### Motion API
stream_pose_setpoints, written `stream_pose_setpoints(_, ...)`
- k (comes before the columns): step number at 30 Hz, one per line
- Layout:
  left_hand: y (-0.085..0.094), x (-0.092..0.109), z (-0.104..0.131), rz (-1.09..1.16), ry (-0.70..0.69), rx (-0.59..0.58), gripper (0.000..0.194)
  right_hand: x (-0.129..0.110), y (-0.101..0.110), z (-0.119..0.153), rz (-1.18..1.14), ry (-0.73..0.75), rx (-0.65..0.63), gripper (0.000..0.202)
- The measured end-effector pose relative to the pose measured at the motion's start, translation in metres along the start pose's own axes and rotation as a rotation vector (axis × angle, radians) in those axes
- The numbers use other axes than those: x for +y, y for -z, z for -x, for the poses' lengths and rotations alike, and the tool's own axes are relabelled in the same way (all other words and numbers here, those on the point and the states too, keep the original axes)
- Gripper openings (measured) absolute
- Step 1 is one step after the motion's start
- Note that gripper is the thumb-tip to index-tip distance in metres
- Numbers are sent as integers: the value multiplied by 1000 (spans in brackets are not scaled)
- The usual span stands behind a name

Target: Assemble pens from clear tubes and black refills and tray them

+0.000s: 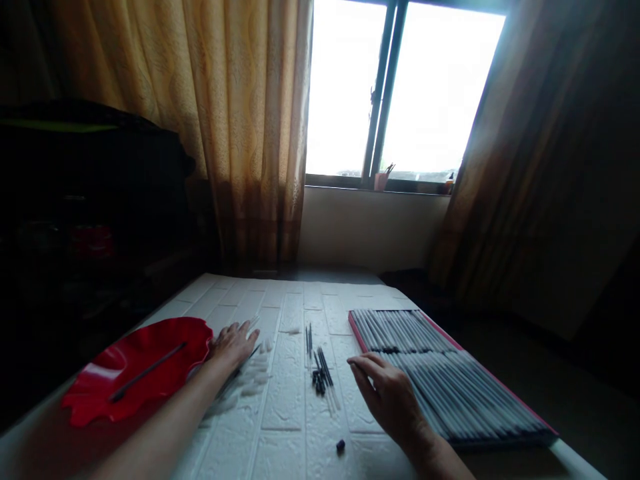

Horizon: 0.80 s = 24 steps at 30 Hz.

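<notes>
My left hand [234, 343] reaches low over the left of the table, its fingers spread beside several small clear plastic pieces [255, 373]. A dark slim stick [245, 360] lies partly under that hand. On the right, my right hand [385, 387] is closed in a pinch; something small and dark shows at its fingertips, too little to name. Between the hands lie several slim dark-and-clear pen-like sticks [325, 367] and a cluster of small black caps [319, 382]. Another black cap [341, 446] lies nearer to me.
A red wavy-edged plate [145, 333] with one dark pen-like stick [150, 370] stands at the left. At the right, a red-edged box [356, 329] holds two rows of packed pens [465, 393]. The white brick-patterned tabletop [283, 403] reaches toward the curtains and window.
</notes>
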State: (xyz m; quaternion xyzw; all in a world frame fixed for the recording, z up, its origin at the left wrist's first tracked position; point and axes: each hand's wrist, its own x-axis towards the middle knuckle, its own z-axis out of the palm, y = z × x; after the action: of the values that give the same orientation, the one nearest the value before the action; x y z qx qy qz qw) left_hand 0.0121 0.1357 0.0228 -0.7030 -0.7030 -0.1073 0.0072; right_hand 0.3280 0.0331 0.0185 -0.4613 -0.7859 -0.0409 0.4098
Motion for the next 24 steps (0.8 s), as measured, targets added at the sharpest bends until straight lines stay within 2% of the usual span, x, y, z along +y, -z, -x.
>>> stream_pose_setpoints(3, -2, -1, 14, -56, 2, 31, 31, 3, -1, 0, -10, -13, -25, 33)
stream_pose_setpoints(10, -1, 15, 61, -70, -205, 6, 31, -3, -4, 2, -30, -13, -80, 33)
stream_pose_setpoints(16, 6, 27, 89, -53, -284, -42, 34, -8, -5, 3, -16, 0, -117, 33)
stream_pose_setpoints(20, 13, 36, 85, -59, -277, -28, 33, -7, -5, 2, -26, -5, -104, 33)
stream_pose_setpoints(24, 16, 65, 53, -43, -336, 7, 33, -7, -4, 1, -15, -20, -94, 33)
